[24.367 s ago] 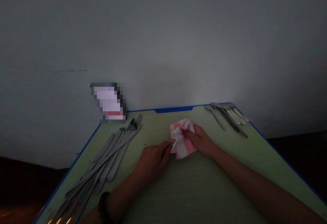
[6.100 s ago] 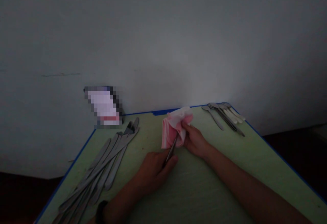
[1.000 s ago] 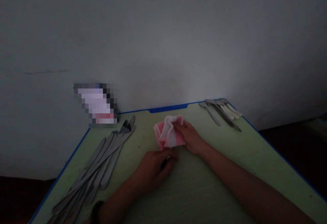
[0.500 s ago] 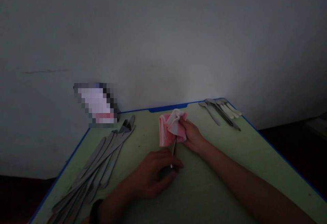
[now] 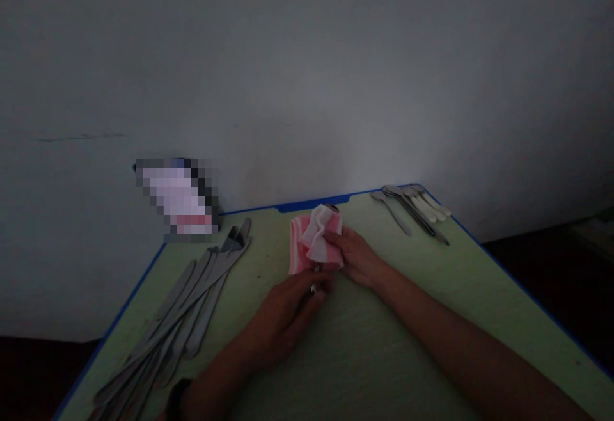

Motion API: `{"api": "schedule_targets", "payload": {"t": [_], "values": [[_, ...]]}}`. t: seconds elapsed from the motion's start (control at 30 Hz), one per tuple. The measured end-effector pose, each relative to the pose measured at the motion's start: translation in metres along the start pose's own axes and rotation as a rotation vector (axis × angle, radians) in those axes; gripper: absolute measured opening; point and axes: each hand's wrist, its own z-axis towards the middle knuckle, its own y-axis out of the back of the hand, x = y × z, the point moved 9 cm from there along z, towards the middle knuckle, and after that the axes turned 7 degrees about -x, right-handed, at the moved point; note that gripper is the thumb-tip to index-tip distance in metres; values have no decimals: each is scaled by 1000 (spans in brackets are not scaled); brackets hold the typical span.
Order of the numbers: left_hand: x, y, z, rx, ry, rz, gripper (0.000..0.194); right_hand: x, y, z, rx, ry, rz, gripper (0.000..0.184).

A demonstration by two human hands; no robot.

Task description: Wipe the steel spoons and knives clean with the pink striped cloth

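Note:
My right hand [image 5: 357, 258] is closed round a pink and white cloth [image 5: 314, 245] at the middle of the green table [image 5: 384, 357]. My left hand [image 5: 290, 309] is closed on the handle end of a metal utensil [image 5: 314, 288], most of which is hidden inside the cloth. A small metal tip shows above the cloth near the table's far edge. The two hands almost touch.
A heap of several metal knives [image 5: 187, 318] lies along the table's left side. Several spoons [image 5: 412, 210], some with white handles, lie at the far right corner. A blurred box [image 5: 175, 200] stands at the far left corner against the wall. The table has a blue rim.
Half a second ago the utensil's shaft showed between my hands. Now it is pushed into the cloth, and my left hand has moved up close to the cloth.

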Motion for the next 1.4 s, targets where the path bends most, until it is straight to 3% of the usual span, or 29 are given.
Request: {"api": "schedule_targets", "payload": {"t": [0.23, 0.37, 0.53, 0.83, 1.03, 1.1, 1.23, 1.4], "values": [[-18, -8, -3, 89, -156, 3, 20, 3, 27, 13, -275, 63, 266, 27], [-22, -7, -6, 92, -199, -27, 20, 1, 28, 15, -289, 36, 286, 30], [-21, -8, -8, 97, -199, -47, 20, 5, 19, 9, -217, 60, 200, 29], [-9, -2, -2, -19, -99, -52, 23, 9, 14, 5, -133, 93, 184, 27], [15, 15, -6, -284, 0, -141, 22, 6, 12, 3, -106, 25, 83, 27], [16, 13, -5, -255, -3, -119, 14, 4, 11, 3, -92, 11, 78, 27], [6, 2, -1, -125, -76, -62, 22, 3, 10, 3, -72, 9, 59, 25], [12, -12, 0, -18, 25, -14, 18, 2, 7, 0, -63, -13, -9, 26]]}}
